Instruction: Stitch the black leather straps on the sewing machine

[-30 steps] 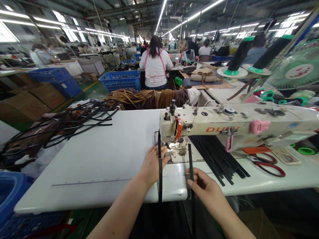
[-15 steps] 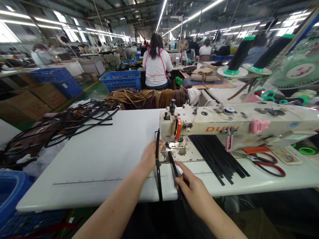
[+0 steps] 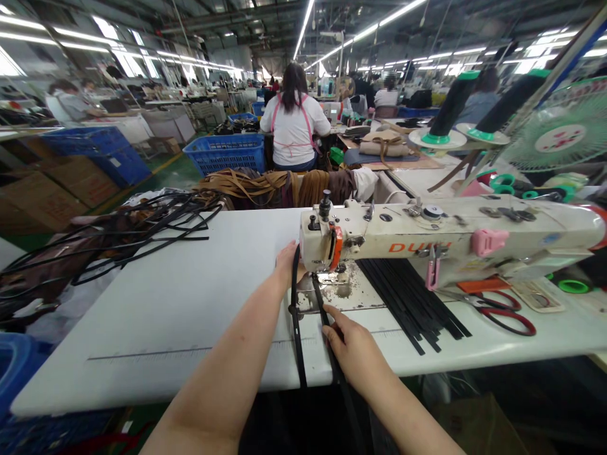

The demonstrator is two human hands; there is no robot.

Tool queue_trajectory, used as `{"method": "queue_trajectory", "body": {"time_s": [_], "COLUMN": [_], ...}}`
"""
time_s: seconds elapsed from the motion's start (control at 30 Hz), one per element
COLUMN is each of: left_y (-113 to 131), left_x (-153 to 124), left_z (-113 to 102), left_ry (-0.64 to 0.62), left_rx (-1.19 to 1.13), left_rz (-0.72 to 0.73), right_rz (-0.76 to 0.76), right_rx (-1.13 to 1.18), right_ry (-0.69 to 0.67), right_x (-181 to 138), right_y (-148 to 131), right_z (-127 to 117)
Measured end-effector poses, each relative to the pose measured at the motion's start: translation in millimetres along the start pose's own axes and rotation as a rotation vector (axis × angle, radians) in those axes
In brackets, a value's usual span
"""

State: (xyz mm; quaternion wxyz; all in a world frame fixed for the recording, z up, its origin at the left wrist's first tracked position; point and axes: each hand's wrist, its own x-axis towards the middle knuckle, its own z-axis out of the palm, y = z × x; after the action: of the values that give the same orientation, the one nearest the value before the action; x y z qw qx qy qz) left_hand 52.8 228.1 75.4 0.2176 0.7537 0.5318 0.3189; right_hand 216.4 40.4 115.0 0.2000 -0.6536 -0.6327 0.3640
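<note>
A cream sewing machine (image 3: pixel 427 237) stands on the white table (image 3: pixel 180 297). A black strap (image 3: pixel 296 328) runs from behind the machine's head toward me and off the table's near edge. My left hand (image 3: pixel 287 265) reaches beside the machine head with its fingers on this strap; the fingertips are hidden. A second black strap (image 3: pixel 318 302) runs from under the presser foot toward me. My right hand (image 3: pixel 348 344) lies on it, fingers pressed together, holding it down on the table.
Several black straps (image 3: pixel 412 297) lie fanned under the machine arm. Red-handled scissors (image 3: pixel 507 313) lie to the right. A tangle of black straps (image 3: pixel 118 237) covers the far left. A person in white (image 3: pixel 294 126) sits ahead with their back to me. Blue crates (image 3: pixel 227 151) stand behind.
My right hand moved the second strap left, from lying straight beside the needle plate to under the presser foot. My left hand slid forward along the first strap toward the machine head.
</note>
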Motion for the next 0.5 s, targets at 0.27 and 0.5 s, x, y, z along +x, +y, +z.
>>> {"method": "queue_trajectory", "body": {"time_s": [0.27, 0.5], "left_y": [9, 10], "left_x": [-11, -9], "left_z": [-3, -5], "left_ry": [0.041, 0.055], "left_rx": [0.043, 0.073], "left_rz": [0.027, 0.013], "right_rz": [0.003, 0.013], "right_rx": [-0.041, 0.005], "right_ry": [0.020, 0.032], "right_x": [3, 4], "right_y": [-3, -4], "right_z": [3, 3]}}
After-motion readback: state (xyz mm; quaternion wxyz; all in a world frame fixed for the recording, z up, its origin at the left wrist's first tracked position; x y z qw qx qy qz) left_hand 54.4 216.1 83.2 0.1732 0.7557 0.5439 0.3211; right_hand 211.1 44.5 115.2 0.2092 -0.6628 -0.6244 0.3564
